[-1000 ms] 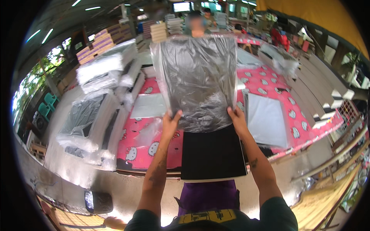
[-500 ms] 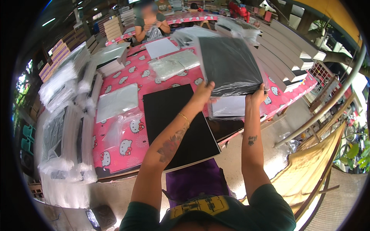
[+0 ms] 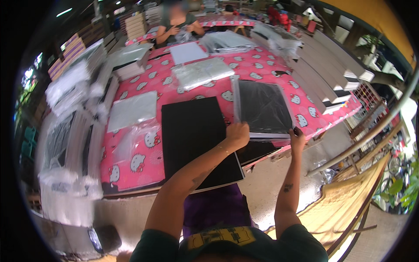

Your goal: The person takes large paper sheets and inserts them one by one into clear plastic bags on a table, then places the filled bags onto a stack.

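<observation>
Head view: left hand (image 3: 238,133) is closed on the near left corner of one black board in a clear bag (image 3: 264,107), right hand (image 3: 297,136) pinches its near right corner. One bare black board (image 3: 196,139) lies just left, under the left forearm.

Both hands (image 3: 238,132) (image 3: 297,136) raised, fingers clenched

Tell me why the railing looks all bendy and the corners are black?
In the head view, the fisheye lens curves straight edges near the rim, so the metal railing bows; outside the lens circle nothing is recorded, so corners stay black. Daylight glares off the clear plastic bags, while the black board stays sharp mid-picture.
</observation>
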`<state>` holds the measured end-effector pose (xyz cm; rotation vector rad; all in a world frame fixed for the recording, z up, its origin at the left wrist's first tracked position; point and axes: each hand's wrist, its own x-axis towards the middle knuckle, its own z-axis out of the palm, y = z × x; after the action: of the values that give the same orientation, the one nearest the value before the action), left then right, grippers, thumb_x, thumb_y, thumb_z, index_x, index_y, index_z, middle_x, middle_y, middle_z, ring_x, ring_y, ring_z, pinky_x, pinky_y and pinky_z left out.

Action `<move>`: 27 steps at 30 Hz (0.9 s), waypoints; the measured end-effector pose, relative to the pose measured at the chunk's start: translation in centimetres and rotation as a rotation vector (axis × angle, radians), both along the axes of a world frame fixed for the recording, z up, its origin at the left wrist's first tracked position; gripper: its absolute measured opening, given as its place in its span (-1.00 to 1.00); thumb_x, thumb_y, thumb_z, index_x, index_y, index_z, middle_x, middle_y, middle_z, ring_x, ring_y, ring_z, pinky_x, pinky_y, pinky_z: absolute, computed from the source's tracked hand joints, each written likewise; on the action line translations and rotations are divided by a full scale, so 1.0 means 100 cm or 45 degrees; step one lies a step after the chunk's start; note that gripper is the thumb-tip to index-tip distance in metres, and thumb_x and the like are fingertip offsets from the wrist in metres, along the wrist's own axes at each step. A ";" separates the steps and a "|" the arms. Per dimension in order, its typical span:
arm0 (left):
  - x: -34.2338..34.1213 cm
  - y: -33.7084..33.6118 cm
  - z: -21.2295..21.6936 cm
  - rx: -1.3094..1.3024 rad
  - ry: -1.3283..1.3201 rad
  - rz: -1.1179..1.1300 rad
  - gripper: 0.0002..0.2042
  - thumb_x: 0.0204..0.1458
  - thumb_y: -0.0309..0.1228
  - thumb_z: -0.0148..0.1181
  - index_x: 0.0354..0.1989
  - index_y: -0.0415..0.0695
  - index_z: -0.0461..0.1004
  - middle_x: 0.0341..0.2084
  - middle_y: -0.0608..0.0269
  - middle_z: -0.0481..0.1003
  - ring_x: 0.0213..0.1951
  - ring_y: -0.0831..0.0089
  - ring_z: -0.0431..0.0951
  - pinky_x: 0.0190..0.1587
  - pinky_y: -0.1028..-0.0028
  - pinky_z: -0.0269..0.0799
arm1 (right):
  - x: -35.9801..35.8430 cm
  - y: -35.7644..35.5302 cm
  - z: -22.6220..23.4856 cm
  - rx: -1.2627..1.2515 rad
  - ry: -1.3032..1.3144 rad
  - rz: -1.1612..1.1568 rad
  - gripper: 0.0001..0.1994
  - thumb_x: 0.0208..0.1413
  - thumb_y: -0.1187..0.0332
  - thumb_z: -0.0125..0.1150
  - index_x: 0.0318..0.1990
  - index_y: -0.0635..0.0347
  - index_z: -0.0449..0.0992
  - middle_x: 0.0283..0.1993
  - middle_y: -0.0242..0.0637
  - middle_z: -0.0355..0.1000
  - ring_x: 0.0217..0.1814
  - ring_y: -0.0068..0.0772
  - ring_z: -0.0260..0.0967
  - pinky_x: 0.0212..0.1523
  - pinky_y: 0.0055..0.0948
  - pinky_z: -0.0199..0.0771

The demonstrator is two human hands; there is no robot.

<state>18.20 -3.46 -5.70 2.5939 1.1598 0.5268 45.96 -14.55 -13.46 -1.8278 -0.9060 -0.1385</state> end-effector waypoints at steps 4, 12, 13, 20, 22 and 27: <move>-0.017 -0.008 -0.005 0.167 0.313 -0.206 -0.86 -0.16 -0.42 0.13 -0.41 -0.15 0.53 -0.51 0.05 0.56 -0.39 0.13 0.61 -0.40 0.21 0.48 | -0.033 -0.010 0.008 -0.379 -0.186 -0.063 -0.57 -0.13 0.21 0.34 -0.07 0.20 0.53 -0.17 0.00 0.47 -0.09 -0.01 0.42 -0.04 -0.20 0.38; -0.228 0.034 0.064 0.590 -0.461 0.457 -0.70 -0.06 -0.39 0.18 -0.12 -0.19 0.46 -0.33 -0.02 0.52 -0.30 0.05 0.54 -0.15 0.19 0.43 | -0.066 -0.047 0.071 0.059 -0.068 -0.062 -0.71 0.13 0.27 0.14 -0.04 0.20 0.49 -0.07 -0.12 0.39 -0.14 -0.31 0.35 -0.18 -0.40 0.40; -0.279 0.049 0.044 0.637 -0.335 0.699 -0.67 -0.06 -0.37 0.19 -0.09 -0.20 0.46 -0.32 -0.05 0.52 -0.29 0.04 0.54 -0.11 0.18 0.42 | -0.075 -0.038 0.080 0.145 -0.101 0.065 -0.71 0.13 0.28 0.14 -0.04 0.19 0.49 -0.10 -0.20 0.42 -0.15 -0.35 0.36 -0.15 -0.43 0.39; -0.376 0.058 0.043 0.161 -0.444 0.841 -0.78 0.05 -0.31 0.17 -0.46 -0.24 0.43 -0.64 0.29 0.44 -0.57 0.38 0.41 -0.40 0.44 0.32 | -0.292 0.045 0.157 -0.223 1.072 1.737 -0.55 0.14 0.06 0.11 0.04 0.22 0.41 -0.08 -0.24 0.40 -0.10 -0.38 0.38 -0.12 -0.38 0.43; -0.367 0.043 0.076 -0.102 -0.951 0.619 -0.72 0.15 -0.31 0.10 -0.54 -0.21 0.36 -0.71 0.53 0.24 -0.61 0.70 0.14 -0.57 0.57 0.04 | -0.339 0.068 0.141 -0.573 1.495 2.098 -0.48 0.17 -0.03 0.03 0.06 0.25 0.37 -0.01 -0.22 0.39 0.01 -0.35 0.35 -0.02 -0.29 0.40; -0.320 0.000 0.119 -0.244 -1.156 0.472 -0.68 0.16 -0.29 0.11 -0.60 -0.18 0.33 -0.71 0.60 0.15 -0.60 0.76 0.04 -0.58 0.60 -0.04 | -0.403 0.096 0.152 -0.384 1.767 1.895 -0.63 0.14 0.08 0.14 -0.10 0.20 0.42 -0.16 -0.32 0.41 -0.08 -0.43 0.36 0.01 -0.32 0.37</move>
<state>-13.81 -3.47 6.24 1.6205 1.2269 1.3900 5.65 -4.91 1.78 -0.6451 -0.9333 1.9521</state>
